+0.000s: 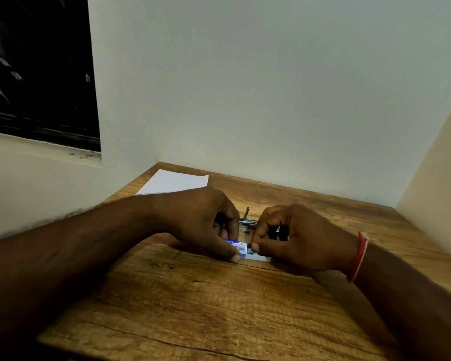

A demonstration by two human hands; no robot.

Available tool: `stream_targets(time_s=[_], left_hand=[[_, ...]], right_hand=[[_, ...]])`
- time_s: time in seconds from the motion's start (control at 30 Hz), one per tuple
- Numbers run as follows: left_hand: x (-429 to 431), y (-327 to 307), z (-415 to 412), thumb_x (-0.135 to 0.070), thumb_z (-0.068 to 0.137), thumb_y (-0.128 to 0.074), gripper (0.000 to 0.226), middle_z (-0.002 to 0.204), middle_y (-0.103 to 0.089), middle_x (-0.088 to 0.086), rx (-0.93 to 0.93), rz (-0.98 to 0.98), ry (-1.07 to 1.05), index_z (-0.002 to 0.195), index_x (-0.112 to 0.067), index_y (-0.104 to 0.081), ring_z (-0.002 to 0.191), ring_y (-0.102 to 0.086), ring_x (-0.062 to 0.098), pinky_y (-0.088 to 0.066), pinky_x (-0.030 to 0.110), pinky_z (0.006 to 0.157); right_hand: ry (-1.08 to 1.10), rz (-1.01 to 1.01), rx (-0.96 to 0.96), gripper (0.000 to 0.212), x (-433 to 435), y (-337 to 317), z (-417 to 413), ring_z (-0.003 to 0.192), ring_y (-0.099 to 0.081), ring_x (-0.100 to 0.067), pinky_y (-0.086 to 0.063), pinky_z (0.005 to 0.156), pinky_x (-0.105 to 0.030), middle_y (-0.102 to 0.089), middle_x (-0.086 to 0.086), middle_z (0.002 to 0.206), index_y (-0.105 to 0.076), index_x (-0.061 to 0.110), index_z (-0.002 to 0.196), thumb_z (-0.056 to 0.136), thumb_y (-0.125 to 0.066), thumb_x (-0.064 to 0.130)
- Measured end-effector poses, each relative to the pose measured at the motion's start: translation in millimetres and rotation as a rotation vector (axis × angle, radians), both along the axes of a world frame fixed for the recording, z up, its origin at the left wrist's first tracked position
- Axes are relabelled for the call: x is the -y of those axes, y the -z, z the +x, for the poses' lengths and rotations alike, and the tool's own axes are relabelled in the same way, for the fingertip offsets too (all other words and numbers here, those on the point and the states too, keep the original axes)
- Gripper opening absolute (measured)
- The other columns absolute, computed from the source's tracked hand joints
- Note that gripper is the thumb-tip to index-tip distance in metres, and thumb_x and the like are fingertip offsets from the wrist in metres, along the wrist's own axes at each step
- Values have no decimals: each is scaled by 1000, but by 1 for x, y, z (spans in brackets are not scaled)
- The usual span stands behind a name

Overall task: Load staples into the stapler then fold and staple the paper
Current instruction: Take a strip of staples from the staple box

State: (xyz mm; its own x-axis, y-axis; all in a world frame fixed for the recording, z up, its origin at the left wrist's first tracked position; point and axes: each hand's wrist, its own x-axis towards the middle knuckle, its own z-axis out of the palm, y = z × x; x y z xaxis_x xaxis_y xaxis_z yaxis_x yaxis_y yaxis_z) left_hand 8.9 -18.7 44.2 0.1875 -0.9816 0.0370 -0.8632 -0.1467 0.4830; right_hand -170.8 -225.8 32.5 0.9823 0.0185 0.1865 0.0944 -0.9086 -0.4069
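Observation:
A small blue and white staple box (238, 248) rests on the wooden table (193, 308) between my hands. My left hand (206, 220) grips its blue sleeve from the left. My right hand (292, 235) pinches the white inner tray (258, 255), which is slid partly out to the right with dark staples showing inside. The metal stapler (246, 221) lies open just behind the box, mostly hidden by my fingers. A white sheet of paper (175, 182) lies flat at the table's far left corner.
Pale walls close the table in at the back, left and right. A dark window sits high on the left wall. A red thread band circles my right wrist (358, 256).

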Motion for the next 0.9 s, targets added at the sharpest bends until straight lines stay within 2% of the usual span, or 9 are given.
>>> stream_targets(time_s=[0.07, 0.13, 0.3, 0.4, 0.47, 0.57, 0.73, 0.83, 0.9], left_hand=[[-1, -1, -1, -50, 84, -96, 32, 92, -82, -7, 2, 8, -5, 101, -26, -85, 71, -69, -5, -53, 14, 63], [0, -1, -1, -50, 84, -96, 32, 91, -82, -7, -3, 15, -9, 101, -26, -85, 71, -69, -4, -53, 16, 64], [-1, 0, 0, -50, 84, -96, 32, 92, -83, -7, 5, 20, -10, 101, -25, -84, 71, -69, -4, -52, 14, 63], [-2, -1, -3, -54, 84, -94, 34, 96, -81, -13, 41, -60, -14, 106, -31, -85, 78, -70, -4, -53, 18, 66], [-1, -1, -4, -54, 85, -93, 33, 99, -81, -17, 43, -202, -19, 111, -35, -85, 81, -71, 2, -56, 26, 68], [1, 0, -3, -44, 87, -95, 27, 98, -84, -16, 1, -412, 3, 111, -34, -87, 79, -73, 11, -61, 35, 69], [4, 4, -4, -33, 91, -94, 13, 89, -82, -21, -6, -558, 11, 104, -30, -91, 74, -72, 7, -56, 22, 65], [5, 5, -6, -31, 93, -93, 9, 89, -83, -18, -23, -588, 4, 102, -30, -91, 76, -73, 9, -60, 31, 65], [6, 5, -6, -32, 95, -91, 4, 87, -84, -14, -53, -581, -23, 97, -30, -90, 78, -74, 8, -60, 30, 67]], right_hand=[[10, -42, -12, 6, -2, -1, 0, 84, -68, -7, -54, 70, -20, -73, 12, 94, -81, 36, 93, 97, -82, 40], [16, -72, -36, 6, -4, -1, 0, 85, -66, -5, -51, 69, -15, -70, 13, 95, -78, 37, 94, 99, -79, 40], [25, -84, -61, 7, -4, -3, -1, 89, -67, -5, -51, 72, -15, -69, 14, 99, -73, 37, 97, 104, -72, 37], [48, -45, 9, 9, -3, -8, -4, 93, -67, -6, -54, 77, -20, -71, 13, 102, -73, 37, 99, 105, -67, 38], [90, 48, 69, 10, 0, -9, -3, 89, -67, -7, -56, 77, -27, -74, 11, 100, -74, 35, 100, 106, -67, 38], [125, 321, 79, 13, -2, -6, 1, 83, -66, -8, -55, 76, -31, -77, 6, 95, -77, 26, 103, 107, -67, 33], [129, 526, 73, 19, -5, -5, 1, 77, -61, -9, -54, 70, -31, -72, 3, 88, -77, 15, 106, 109, -64, 29], [144, 600, 89, 21, -7, -6, 1, 78, -63, -12, -56, 69, -31, -73, -4, 89, -77, 9, 106, 107, -67, 27], [164, 649, 135, 21, -8, -8, 0, 83, -68, -16, -59, 71, -29, -76, -13, 95, -79, 7, 107, 107, -67, 24]])
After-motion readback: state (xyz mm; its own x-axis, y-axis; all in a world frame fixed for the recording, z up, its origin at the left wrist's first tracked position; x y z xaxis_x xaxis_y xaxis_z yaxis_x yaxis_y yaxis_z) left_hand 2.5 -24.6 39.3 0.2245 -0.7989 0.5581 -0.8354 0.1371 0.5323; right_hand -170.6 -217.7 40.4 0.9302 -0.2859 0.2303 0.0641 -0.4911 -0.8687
